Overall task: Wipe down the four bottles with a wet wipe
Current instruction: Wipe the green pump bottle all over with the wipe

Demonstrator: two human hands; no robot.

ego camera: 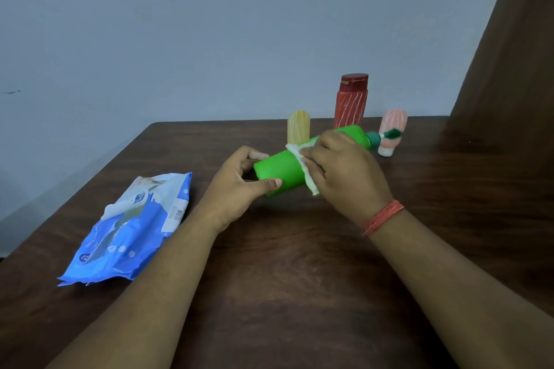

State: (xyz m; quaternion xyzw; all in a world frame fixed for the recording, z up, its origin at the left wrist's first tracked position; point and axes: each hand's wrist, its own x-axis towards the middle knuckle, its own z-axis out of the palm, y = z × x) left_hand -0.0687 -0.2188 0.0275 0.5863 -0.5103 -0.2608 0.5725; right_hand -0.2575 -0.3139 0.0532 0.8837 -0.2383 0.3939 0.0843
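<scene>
Gripping the base of the green bottle (281,172), the left hand (239,186) was curled round it so it was kept tilted off the desk (284,263). A wet wipe (305,171) was pressed round its middle by the right hand (344,174), probably for rubbing. Three other bottles were stood behind; the wipes pack (132,228) was left nearby.

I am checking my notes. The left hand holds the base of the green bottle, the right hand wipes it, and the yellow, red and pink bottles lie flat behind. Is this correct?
One point is wrong: the yellow bottle, red bottle and pink bottle stand upright, as the head view shows. The left hand does hold the green bottle at its base, and the right hand wipes it with the wipe.
</scene>
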